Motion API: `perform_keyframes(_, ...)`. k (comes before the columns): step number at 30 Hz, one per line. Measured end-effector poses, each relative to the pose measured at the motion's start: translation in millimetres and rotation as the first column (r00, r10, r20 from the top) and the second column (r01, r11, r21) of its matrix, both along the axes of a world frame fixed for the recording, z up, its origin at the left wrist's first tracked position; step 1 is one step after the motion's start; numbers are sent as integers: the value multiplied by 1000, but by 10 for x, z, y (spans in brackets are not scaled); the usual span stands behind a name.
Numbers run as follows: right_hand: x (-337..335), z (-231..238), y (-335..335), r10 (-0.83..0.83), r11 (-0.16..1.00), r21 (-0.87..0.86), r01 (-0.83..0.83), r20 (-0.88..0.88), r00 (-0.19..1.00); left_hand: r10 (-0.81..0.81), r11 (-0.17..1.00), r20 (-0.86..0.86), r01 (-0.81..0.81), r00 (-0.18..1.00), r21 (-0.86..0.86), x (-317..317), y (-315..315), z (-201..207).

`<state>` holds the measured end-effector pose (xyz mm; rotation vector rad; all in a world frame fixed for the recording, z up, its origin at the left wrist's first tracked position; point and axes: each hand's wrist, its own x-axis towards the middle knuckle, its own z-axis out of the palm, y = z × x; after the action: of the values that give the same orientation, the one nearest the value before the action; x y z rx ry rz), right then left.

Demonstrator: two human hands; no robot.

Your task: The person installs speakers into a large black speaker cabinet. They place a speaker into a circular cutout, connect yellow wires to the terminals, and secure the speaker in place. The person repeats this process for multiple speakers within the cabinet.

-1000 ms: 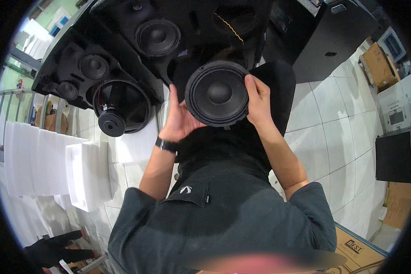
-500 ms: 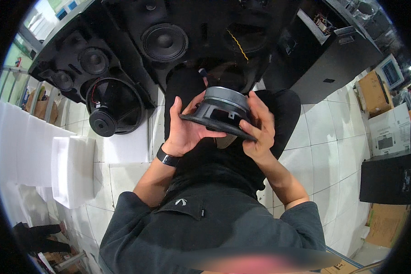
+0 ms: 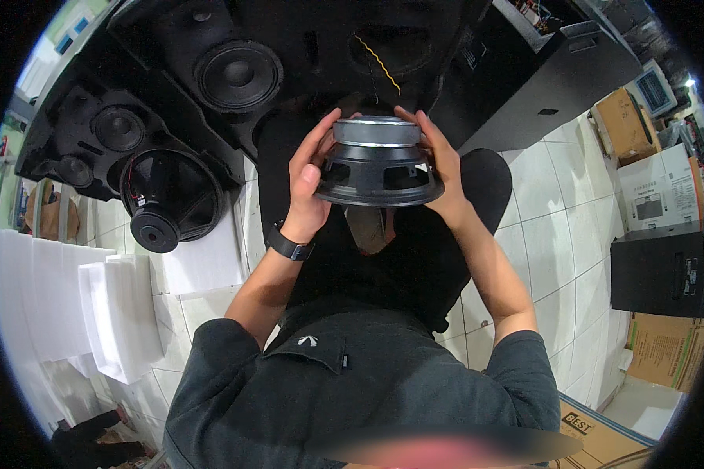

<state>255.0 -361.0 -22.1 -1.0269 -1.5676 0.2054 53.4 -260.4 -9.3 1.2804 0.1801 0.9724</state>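
Between my two hands is a loose speaker driver, held above my lap with its grey magnet up and its black frame rim down. My left hand grips its left side, thumb against the frame. My right hand wraps the right side, fingers up along the magnet. In front of me stands a black speaker cabinet. It has a mounted driver and an open round hole, from which a twisted yellow and black wire hangs.
At the left, a large loose woofer rests magnet outward by another cabinet. White foam blocks stand farther left. To the right are an opened black cabinet, cardboard boxes and a black box on the tiled floor.
The driver has moved slightly up and levelled out from its tilt. My right hand has shifted from the lower rim up along its side. The view has turned a little.
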Motion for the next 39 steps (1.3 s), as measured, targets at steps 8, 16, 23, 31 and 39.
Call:
perform_keyframes(8,554,-124,55,31,958,-287,-2,98,995,-21,992,-93,32,995,124,332,272,-194)
perform_keyframes(16,711,-320,139,52,998,-35,-48,152,987,-43,962,-46,54,998,267,441,302,-218)
perform_keyframes(23,541,-370,163,244,970,-35,-242,44,969,-15,934,31,3,999,358,285,310,71)
perform_keyframes(31,-163,-268,19,108,838,-535,-102,-20,994,-234,964,-113,215,966,-158,-104,560,-293)
perform_keyframes(39,-69,-350,43,161,732,-582,-354,-357,920,-423,906,-526,327,738,-270,-273,713,-138)
